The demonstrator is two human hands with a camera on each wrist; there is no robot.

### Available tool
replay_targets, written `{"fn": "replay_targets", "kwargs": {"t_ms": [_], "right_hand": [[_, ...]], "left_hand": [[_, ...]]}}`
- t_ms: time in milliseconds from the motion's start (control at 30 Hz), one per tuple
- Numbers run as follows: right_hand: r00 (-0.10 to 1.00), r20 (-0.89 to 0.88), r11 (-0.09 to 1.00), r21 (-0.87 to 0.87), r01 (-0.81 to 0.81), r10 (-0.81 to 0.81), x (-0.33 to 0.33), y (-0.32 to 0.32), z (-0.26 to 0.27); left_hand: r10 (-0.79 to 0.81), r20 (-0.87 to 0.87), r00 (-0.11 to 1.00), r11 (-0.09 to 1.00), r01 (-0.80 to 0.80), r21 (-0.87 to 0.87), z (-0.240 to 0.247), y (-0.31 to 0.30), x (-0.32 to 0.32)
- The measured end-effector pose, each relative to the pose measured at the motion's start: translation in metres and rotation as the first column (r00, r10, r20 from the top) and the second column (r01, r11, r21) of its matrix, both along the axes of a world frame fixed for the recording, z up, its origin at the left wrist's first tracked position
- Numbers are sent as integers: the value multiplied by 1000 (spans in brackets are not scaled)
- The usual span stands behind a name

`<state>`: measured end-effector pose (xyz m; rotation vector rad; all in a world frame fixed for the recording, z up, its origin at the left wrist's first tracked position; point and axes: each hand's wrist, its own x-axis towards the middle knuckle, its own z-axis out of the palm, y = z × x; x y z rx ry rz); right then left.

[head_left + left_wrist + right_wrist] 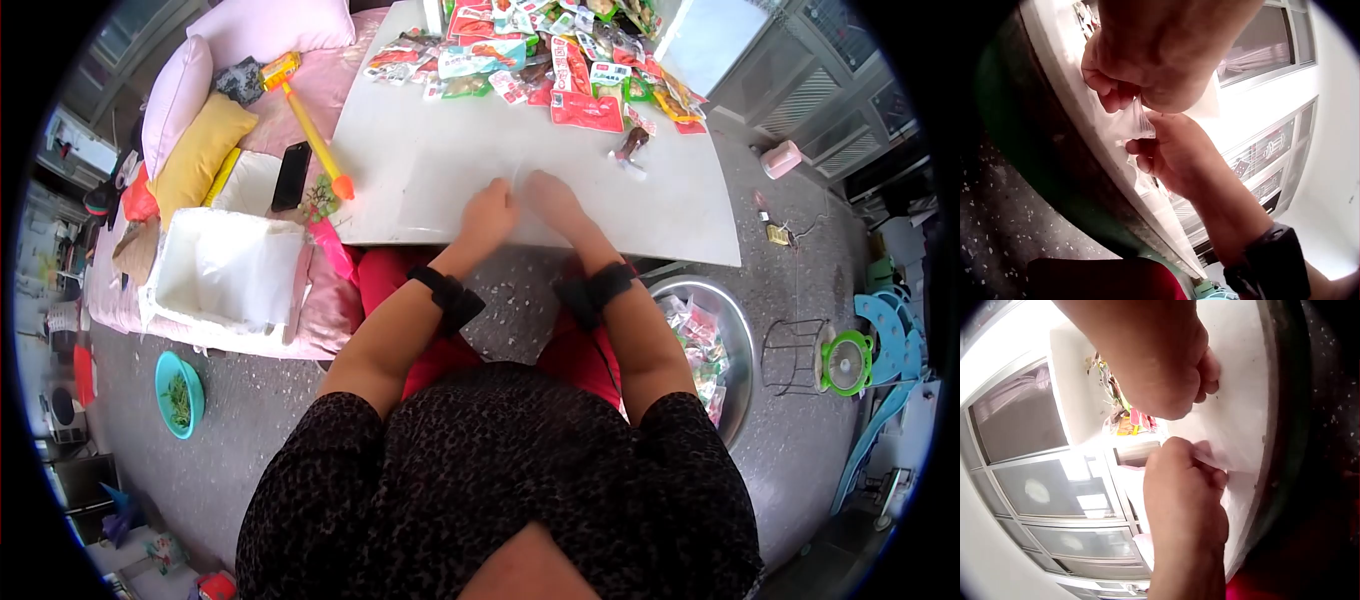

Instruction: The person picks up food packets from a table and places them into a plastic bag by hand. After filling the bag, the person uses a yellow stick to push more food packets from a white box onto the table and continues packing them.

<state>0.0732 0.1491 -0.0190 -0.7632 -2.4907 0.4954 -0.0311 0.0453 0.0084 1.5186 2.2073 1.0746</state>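
Note:
Both hands meet low over the front of the white table (450, 140). A sheet or bag of thin clear plastic (1139, 122) is stretched between them, bunched into folds. My left hand (488, 215) pinches one side of it with curled fingers. The other side is gripped by my right hand (558, 205), slightly blurred in the head view. From the right wrist, the clear plastic (1238, 453) trails from the left hand's fingers over the tabletop. A small packet with dark brown contents (632, 145) lies beyond the right hand.
Colourful snack packets (570, 70) are heaped at the table's far side. On the left, a pink-covered seat holds a white foam box (230, 275), a black phone (291, 176) and a yellow toy hammer (312, 125). A metal basin (735, 345) of packets stands at right.

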Motion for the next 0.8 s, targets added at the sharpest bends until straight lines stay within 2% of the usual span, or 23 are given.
{"fn": "replay_targets", "kwargs": {"t_ms": [100, 200, 267, 300, 367, 467, 567, 667, 767, 800], "right_hand": [[989, -141, 987, -152, -56, 34, 4, 22, 13], [978, -188, 982, -177, 60, -93, 14, 64, 15], [949, -89, 953, -22, 302, -302, 17, 101, 9], [936, -89, 935, 75, 346, -339, 20, 126, -2], [902, -101, 890, 145, 431, -420, 25, 148, 7], [833, -25, 833, -34, 552, -553, 24, 171, 30], [763, 177, 752, -138, 644, -621, 16, 187, 40], [683, 308, 710, -31, 704, -663, 7, 187, 48], [674, 409, 741, 8, 672, -616, 6, 183, 52], [690, 404, 742, -39, 669, -600, 7, 185, 48]], "left_hand": [[-37, -93, 995, 999, 34, -35, -3, 2, 2], [-69, -125, 990, 995, 60, -76, -4, 4, 5], [-95, -142, 985, 992, 81, -101, -4, 6, 5], [-107, -149, 983, 990, 91, -112, -3, 6, 4], [-116, -162, 980, 989, 100, -106, -5, 6, 5], [-108, -156, 982, 991, 94, -100, -9, 6, 4], [-108, -120, 987, 985, 90, -150, -6, 6, 4], [-111, -133, 985, 988, 94, -124, -6, 5, 3], [-116, -147, 982, 987, 98, -123, -5, 5, 4], [-113, -147, 983, 986, 93, -137, -2, 5, 5]]}}
